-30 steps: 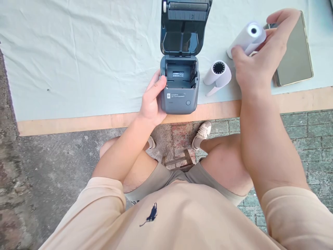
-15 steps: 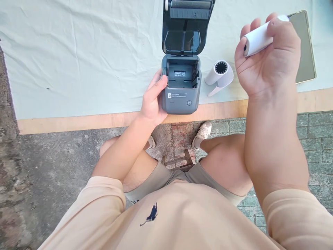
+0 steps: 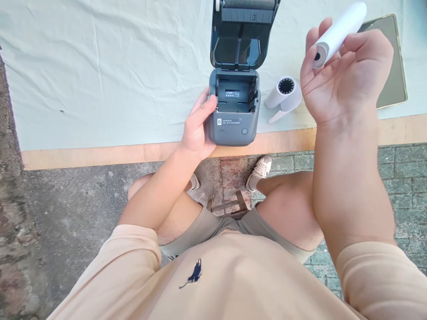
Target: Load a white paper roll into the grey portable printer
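Note:
My left hand [image 3: 199, 126] grips the left side of a dark grey label printer [image 3: 234, 129], thumb at the rim of its paper bay. The printer's lid [image 3: 238, 38] is flipped up, and the bay shows only a small printed label inside. In my right hand [image 3: 350, 75], raised at the right, a slim white paper roll [image 3: 345, 29] lies between thumb and fingers, its dark core end facing me. A second white paper roll [image 3: 275, 95] stands upright between the printer and my right hand, its loose end partly unwound.
A flat tablet-like device with a pale rim [image 3: 393, 66] lies at the right, partly behind my right hand. A pale cloth [image 3: 116, 75] covers the table, whose bare wooden front edge [image 3: 100, 153] shows. Below are my legs and a wooden stool [image 3: 228, 206].
The paper roll in my right hand has tilted upward and more of it shows, with the fingers shifted around it. The printer has moved very slightly right in view.

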The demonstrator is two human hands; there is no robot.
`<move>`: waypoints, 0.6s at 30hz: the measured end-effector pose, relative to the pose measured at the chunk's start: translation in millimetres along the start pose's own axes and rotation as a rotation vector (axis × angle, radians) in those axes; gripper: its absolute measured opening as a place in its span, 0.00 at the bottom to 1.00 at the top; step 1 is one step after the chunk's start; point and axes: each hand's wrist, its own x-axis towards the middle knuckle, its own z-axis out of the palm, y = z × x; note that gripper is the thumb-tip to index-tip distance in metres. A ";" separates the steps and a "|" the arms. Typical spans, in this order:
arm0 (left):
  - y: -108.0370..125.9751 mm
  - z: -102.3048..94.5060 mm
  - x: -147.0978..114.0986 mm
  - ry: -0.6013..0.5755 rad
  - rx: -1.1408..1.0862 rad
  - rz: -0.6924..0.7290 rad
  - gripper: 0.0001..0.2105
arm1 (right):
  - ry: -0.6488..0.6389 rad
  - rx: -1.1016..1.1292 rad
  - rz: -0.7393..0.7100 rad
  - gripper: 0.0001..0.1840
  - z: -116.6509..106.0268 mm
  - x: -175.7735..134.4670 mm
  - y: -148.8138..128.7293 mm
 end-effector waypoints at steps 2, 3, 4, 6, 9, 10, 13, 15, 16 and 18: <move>0.0 -0.1 0.2 0.000 -0.002 -0.004 0.12 | 0.048 0.006 0.007 0.20 -0.4 3.1 1.6; -0.1 -0.1 0.3 0.005 -0.004 -0.009 0.12 | 0.088 -0.007 0.004 0.21 1.3 3.2 2.1; -0.1 -0.1 0.4 0.009 -0.008 -0.012 0.12 | 0.124 -0.025 -0.001 0.23 4.1 2.4 2.1; -0.3 -0.1 0.6 0.002 -0.014 -0.009 0.12 | 0.167 -0.049 -0.027 0.32 10.8 -1.3 0.1; -0.8 -0.3 0.9 -0.028 -0.008 0.015 0.12 | 0.185 -0.004 -0.091 0.34 16.5 -7.1 -9.0; -1.0 -0.5 1.1 -0.034 -0.004 0.019 0.12 | 0.158 0.016 -0.099 0.30 16.7 -8.4 -13.5; -1.5 -1.4 1.8 -0.037 0.006 0.020 0.13 | -0.055 0.017 -0.066 0.21 17.6 -11.1 -28.9; -1.9 -2.1 2.2 -0.052 0.002 0.019 0.12 | -0.169 -0.006 -0.029 0.16 25.0 -14.6 -38.9; -2.1 -2.4 2.4 -0.064 -0.005 0.020 0.12 | -0.175 -0.002 -0.032 0.15 31.8 -17.8 -43.3; -2.4 -2.8 2.7 -0.085 -0.024 0.019 0.12 | -0.107 0.055 -0.074 0.16 50.1 -27.7 -50.8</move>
